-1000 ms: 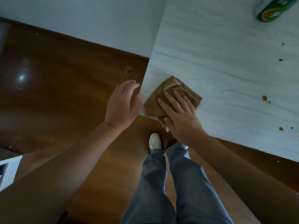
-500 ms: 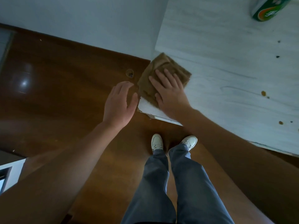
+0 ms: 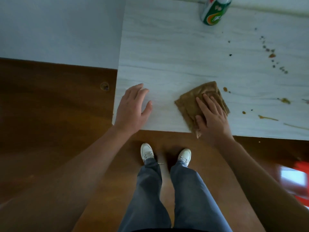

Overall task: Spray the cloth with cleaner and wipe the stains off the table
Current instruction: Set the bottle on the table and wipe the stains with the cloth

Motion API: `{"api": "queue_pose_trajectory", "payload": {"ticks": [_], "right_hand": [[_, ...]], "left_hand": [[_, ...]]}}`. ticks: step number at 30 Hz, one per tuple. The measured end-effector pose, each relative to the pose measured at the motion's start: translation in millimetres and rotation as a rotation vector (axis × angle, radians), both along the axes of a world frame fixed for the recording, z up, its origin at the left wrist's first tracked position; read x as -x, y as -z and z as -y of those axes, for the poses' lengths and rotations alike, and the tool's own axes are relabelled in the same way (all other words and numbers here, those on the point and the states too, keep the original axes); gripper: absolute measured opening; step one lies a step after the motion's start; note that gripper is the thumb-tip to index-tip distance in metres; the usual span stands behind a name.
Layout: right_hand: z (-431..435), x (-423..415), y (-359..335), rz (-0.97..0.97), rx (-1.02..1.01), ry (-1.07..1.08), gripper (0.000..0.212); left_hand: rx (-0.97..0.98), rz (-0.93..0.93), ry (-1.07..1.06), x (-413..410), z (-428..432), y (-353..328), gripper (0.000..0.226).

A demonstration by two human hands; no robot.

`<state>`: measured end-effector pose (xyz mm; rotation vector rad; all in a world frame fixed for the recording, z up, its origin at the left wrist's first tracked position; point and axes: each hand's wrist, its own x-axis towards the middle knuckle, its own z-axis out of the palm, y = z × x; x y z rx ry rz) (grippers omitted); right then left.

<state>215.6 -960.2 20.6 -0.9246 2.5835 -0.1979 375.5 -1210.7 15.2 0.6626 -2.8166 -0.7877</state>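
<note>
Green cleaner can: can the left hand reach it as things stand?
Probably, with a long stretch: the left hand is open and empty, and nothing stands between it and the green cleaner can.

The person wears loose, faded blue-grey jeans (image 3: 189, 195) whose hems fall over the tops of a pair of white lace-up sneakers (image 3: 146, 150) with rounded toes. Both forearms (image 3: 75, 164) are bare as far as they show, and the left hand (image 3: 132, 106) and right hand (image 3: 212, 118) are bare too.
</note>
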Motion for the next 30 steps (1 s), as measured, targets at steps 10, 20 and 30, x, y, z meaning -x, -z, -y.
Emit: {"api": "queue_pose_trajectory", "payload": {"ticks": [10, 20, 30], "right_hand": [[75, -2, 12, -0.036, 0.088, -0.005, 0.06], [-73, 33, 10, -0.049, 0.077, 0.13, 0.059], [-98, 149, 11, -0.048, 0.043, 0.162, 0.061]], "left_hand": [[0.052, 0.022, 0.029, 40, -23, 9, 0.044], [0.167, 0.12, 0.111, 92, -69, 5, 0.047], [0.256, 0.095, -0.043, 130, -101, 26, 0.053]]}}
